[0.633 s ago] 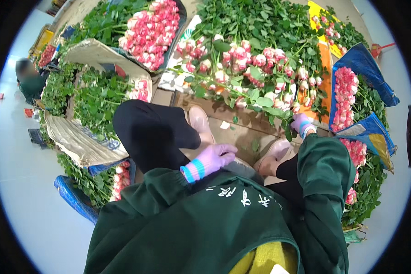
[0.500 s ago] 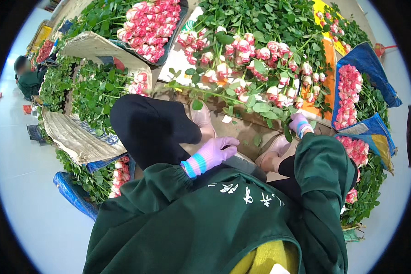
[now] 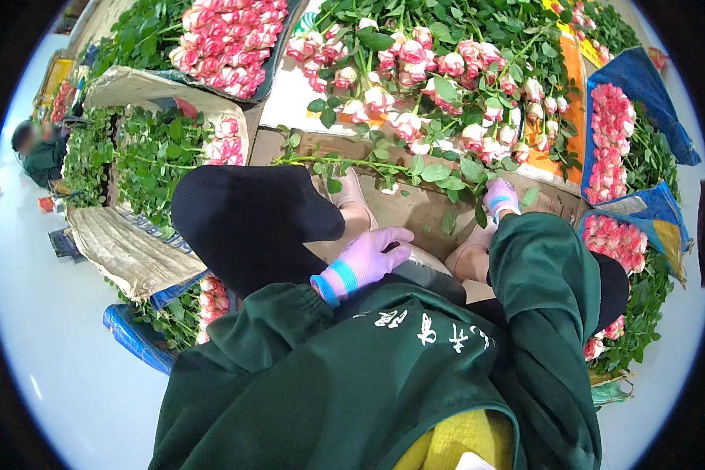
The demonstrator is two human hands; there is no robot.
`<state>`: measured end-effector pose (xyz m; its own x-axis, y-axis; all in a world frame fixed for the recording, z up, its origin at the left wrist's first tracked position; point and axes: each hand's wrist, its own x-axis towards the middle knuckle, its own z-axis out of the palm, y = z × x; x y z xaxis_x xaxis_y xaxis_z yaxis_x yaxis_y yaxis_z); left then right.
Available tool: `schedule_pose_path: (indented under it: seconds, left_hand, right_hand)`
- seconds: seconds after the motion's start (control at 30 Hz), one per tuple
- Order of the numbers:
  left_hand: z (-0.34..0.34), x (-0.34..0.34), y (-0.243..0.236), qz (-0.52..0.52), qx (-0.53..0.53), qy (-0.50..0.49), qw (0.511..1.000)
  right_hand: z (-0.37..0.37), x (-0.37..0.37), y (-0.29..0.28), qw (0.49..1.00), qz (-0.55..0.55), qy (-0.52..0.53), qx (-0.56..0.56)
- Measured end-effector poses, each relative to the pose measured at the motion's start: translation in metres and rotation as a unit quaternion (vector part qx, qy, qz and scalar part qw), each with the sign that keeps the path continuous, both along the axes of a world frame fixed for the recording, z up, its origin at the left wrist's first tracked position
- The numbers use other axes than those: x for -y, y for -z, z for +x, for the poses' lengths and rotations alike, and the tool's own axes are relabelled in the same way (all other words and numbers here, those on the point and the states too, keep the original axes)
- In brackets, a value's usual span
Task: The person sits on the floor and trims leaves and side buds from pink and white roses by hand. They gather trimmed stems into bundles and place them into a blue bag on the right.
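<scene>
With the right hand (image 3: 500, 196) closed round the leafy rose stem (image 3: 384, 166) lying across the cardboard sheet (image 3: 415, 211) near its right edge, and the left hand (image 3: 372, 254) loosely open and empty, a sideways tug could snap it.

Gloved right hand (image 3: 500, 196) on rose stem (image 3: 384, 167)

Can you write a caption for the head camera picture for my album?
Gloved right hand grips a leafy rose stem beside pink roses.
</scene>
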<state>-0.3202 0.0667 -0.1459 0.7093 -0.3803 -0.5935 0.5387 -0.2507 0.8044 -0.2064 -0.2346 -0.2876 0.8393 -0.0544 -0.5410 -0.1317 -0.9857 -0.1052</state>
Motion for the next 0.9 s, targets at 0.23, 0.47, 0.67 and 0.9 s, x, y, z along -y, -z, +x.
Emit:
schedule_pose_path:
  seconds: [0.23, 0.47, 0.67, 0.9]
  left_hand:
    - [0.001, -0.003, 0.009, 0.023, -0.002, 0.023, 0.999]
    - [-0.001, -0.005, 0.011, -0.057, -0.047, -0.015, 0.997]
    - [0.012, -0.001, -0.004, -0.007, -0.097, -0.011, 0.995]
    - [0.014, 0.002, 0.001, 0.016, -0.1, -0.016, 0.995]
  right_hand:
    - [-0.002, 0.001, 0.0, 0.999, 0.017, -0.014, -0.029]
    - [-0.012, -0.008, -0.01, 0.999, 0.02, 0.03, 0.02]
    - [-0.009, -0.016, 0.029, 0.991, 0.03, 0.126, 0.041]
    - [0.0, -0.025, -0.002, 0.991, 0.007, 0.129, 0.017]
